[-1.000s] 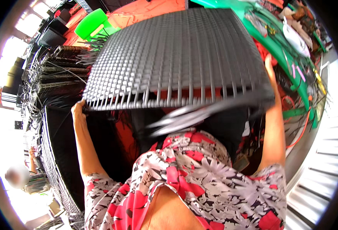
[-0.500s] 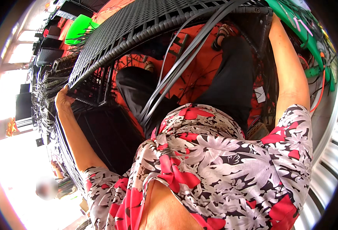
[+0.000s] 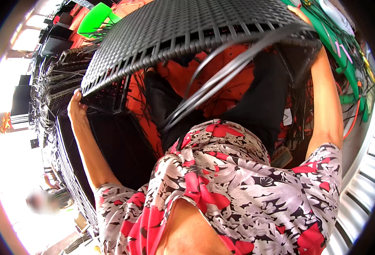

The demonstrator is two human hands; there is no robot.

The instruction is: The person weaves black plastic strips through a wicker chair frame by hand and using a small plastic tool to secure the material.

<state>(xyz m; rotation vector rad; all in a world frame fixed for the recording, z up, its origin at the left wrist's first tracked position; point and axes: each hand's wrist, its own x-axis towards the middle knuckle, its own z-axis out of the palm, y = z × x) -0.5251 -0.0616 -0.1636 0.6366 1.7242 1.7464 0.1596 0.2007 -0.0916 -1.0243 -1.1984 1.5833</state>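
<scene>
A large piece of black woven wicker (image 3: 187, 32) on a frame spans the space in front of me, tilted so its woven face shows. My left hand (image 3: 77, 106) grips its lower left corner, thumb at the edge. Along the right side, my right hand (image 3: 300, 15) holds the frame's far part; the wrist passes behind the frame corner and some fingers are hidden. Several long, flat grey strips (image 3: 225, 72) hang from the wicker's right end down toward my lap, blurred by motion.
Below lies a red floor (image 3: 177, 80) scattered with dark strips. A black boxy piece (image 3: 119, 136) stands by my left arm, with stacked wicker frames (image 3: 64, 80) beyond. Farther off is a bright green chair (image 3: 96, 21). Green beams (image 3: 349, 72) and an orange cable (image 3: 354, 117) run along the right.
The wicker piece has tipped and come nearer, showing more of its woven face. My right hand now shows above its right edge. The grey strips have swung along with it.
</scene>
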